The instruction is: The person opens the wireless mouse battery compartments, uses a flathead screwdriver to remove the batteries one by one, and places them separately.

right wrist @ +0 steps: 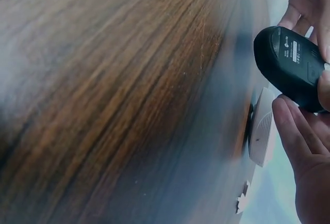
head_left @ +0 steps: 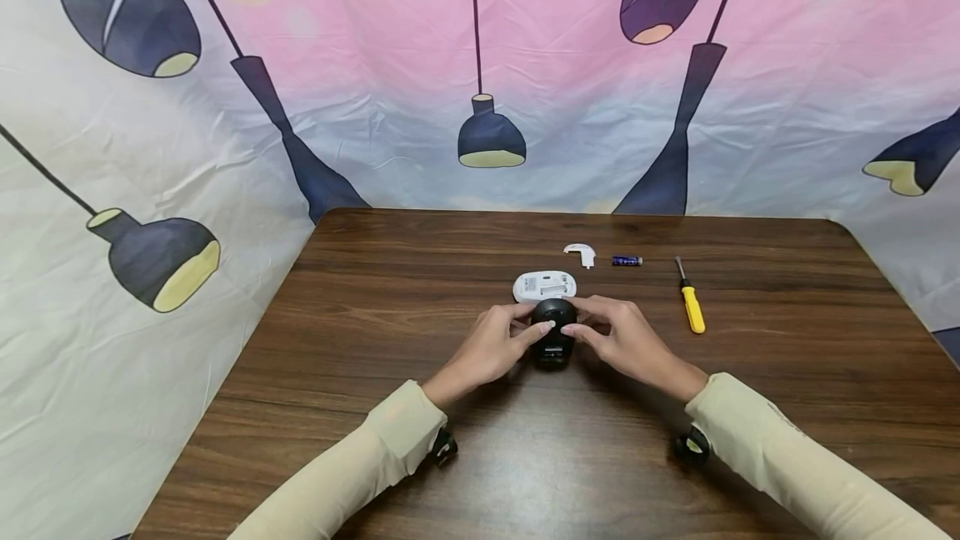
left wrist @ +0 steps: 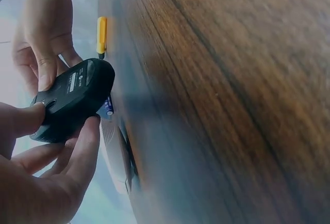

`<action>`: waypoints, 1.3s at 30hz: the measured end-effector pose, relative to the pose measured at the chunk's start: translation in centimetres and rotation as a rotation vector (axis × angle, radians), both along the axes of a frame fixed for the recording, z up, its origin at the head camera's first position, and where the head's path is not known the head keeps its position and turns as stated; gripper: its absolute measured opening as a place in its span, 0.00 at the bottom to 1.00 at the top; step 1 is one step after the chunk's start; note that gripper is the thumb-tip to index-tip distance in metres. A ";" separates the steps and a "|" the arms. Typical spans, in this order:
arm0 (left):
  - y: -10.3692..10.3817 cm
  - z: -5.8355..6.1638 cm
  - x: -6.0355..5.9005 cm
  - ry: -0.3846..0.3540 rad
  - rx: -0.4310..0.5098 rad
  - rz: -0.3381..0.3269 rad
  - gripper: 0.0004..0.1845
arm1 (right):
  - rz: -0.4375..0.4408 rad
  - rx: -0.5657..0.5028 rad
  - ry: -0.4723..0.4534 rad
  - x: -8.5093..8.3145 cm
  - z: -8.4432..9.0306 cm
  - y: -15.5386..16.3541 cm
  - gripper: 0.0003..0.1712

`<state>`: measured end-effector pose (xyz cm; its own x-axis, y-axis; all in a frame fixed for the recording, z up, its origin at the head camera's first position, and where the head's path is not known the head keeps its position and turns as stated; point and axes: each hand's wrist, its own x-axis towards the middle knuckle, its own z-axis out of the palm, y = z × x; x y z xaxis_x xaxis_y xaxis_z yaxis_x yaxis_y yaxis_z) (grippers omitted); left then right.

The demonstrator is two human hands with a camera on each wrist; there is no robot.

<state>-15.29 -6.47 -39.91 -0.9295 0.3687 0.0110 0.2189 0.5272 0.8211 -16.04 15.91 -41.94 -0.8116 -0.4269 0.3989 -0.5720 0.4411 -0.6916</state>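
Both hands hold a black computer mouse (head_left: 553, 348) above the table, its labelled underside facing up. My left hand (head_left: 492, 346) grips its left side, thumb on the underside and fingers beneath. From the right, my right hand (head_left: 628, 342) grips it the same way, its thumb close to the other thumb. The left wrist view shows the mouse (left wrist: 77, 97) tilted, with a printed label near one end. Just beyond it lies a white mouse (head_left: 534, 283), bottom up, its battery slot uncovered. A small pale spot shows by the thumbs; I cannot tell what it is.
Behind the hands lie a white battery cover (head_left: 587, 253) and a blue battery (head_left: 627, 261). A yellow-handled screwdriver (head_left: 692, 307) lies farther right. The brown wooden table (head_left: 360, 340) ends at a patterned cloth backdrop (head_left: 405, 140).
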 end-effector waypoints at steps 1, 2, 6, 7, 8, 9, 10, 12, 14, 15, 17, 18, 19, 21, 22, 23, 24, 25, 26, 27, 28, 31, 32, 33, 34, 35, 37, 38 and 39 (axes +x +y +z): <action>0.0 0.0 0.0 -0.003 0.004 0.006 0.21 | -0.006 0.000 -0.011 0.0 0.0 0.0 0.23; 0.0 -0.1 -0.1 -0.010 0.010 0.014 0.21 | -0.012 0.002 -0.022 0.0 0.0 -0.1 0.24; 0.0 -0.3 -0.2 -0.031 0.039 0.029 0.23 | -0.024 0.003 -0.067 0.0 0.1 -0.2 0.27; 0.0 -0.3 -0.2 -0.036 0.046 0.029 0.23 | -0.023 0.003 -0.072 0.0 0.2 -0.2 0.27; 0.0 -0.3 -0.3 -0.044 0.052 0.029 0.24 | -0.018 -0.002 -0.077 0.0 0.2 -0.3 0.27; 0.0 -0.3 -0.3 -0.050 0.055 0.030 0.24 | -0.014 -0.006 -0.078 0.0 0.2 -0.3 0.27; 0.0 -0.3 -0.3 -0.058 0.057 0.030 0.25 | -0.010 -0.007 -0.075 -0.1 0.3 -0.4 0.27; 0.0 -0.3 -0.4 -0.079 0.060 0.034 0.26 | 0.000 -0.019 -0.077 -0.1 0.3 -0.4 0.26; -0.1 -0.3 -0.4 -0.099 0.067 0.041 0.27 | 0.008 -0.026 -0.085 -0.2 0.3 -0.5 0.26; -0.1 -0.3 -0.4 -0.109 0.075 0.044 0.27 | 0.010 -0.029 -0.092 -0.2 0.3 -0.5 0.26; 0.0 -0.4 -0.4 -0.131 0.093 0.046 0.27 | 0.012 -0.032 -0.108 -0.3 0.3 -0.5 0.27; 0.0 -0.4 -0.4 -0.141 0.101 0.049 0.26 | 0.012 -0.029 -0.115 -0.3 0.3 -0.5 0.28; 0.0 -0.4 -0.4 -0.150 0.106 0.052 0.26 | 0.011 -0.024 -0.120 -0.3 0.4 -0.6 0.28; 0.0 -0.4 -0.4 -0.169 0.109 0.057 0.26 | 0.017 -0.024 -0.145 -0.4 0.4 -0.7 0.28; 0.0 -0.4 -0.3 -0.179 0.109 0.060 0.26 | 0.019 -0.026 -0.160 -0.4 0.4 -0.7 0.29; 0.1 -0.4 -0.3 -0.187 0.106 0.064 0.26 | 0.020 -0.029 -0.176 -0.4 0.4 -0.8 0.28; 0.1 -0.4 -0.3 -0.195 0.104 0.067 0.27 | 0.022 -0.032 -0.189 -0.4 0.4 -0.8 0.28; 0.1 -0.4 -0.3 -0.201 0.103 0.068 0.27 | 0.022 -0.037 -0.203 -0.3 0.4 -0.9 0.28; 0.1 -0.4 -0.3 -0.207 0.101 0.068 0.28 | 0.019 -0.041 -0.215 -0.3 0.4 -1.0 0.28; 0.1 -0.4 -0.3 -0.212 0.101 0.068 0.28 | 0.016 -0.042 -0.220 -0.3 0.4 -1.0 0.28; 0.1 -0.4 -0.2 -0.217 0.103 0.068 0.28 | 0.010 -0.041 -0.221 -0.3 0.4 -1.1 0.27; 0.2 -0.5 -0.2 -0.225 0.105 0.064 0.28 | -0.006 -0.034 -0.214 -0.3 0.4 -1.2 0.26; 0.2 -0.5 -0.2 -0.229 0.108 0.062 0.28 | -0.010 -0.031 -0.213 -0.3 0.4 -1.2 0.26; 0.2 -0.5 -0.3 -0.232 0.113 0.060 0.28 | -0.012 -0.030 -0.214 -0.3 0.5 -1.3 0.26; 0.2 -0.5 -0.3 -0.234 0.117 0.058 0.28 | -0.014 -0.028 -0.216 -0.3 0.6 -1.3 0.26; 0.2 -0.5 -0.3 -0.236 0.120 0.055 0.28 | -0.016 -0.026 -0.224 -0.3 0.7 -1.3 0.26; 0.2 -0.4 -0.3 -0.242 0.129 0.049 0.28 | -0.017 -0.018 -0.239 -0.3 0.9 -1.2 0.26; 0.2 -0.4 -0.3 -0.244 0.131 0.047 0.28 | -0.020 -0.010 -0.244 -0.4 1.0 -1.2 0.26; 0.2 -0.3 -0.3 -0.246 0.131 0.045 0.28 | -0.027 0.002 -0.243 -0.4 1.1 -1.2 0.26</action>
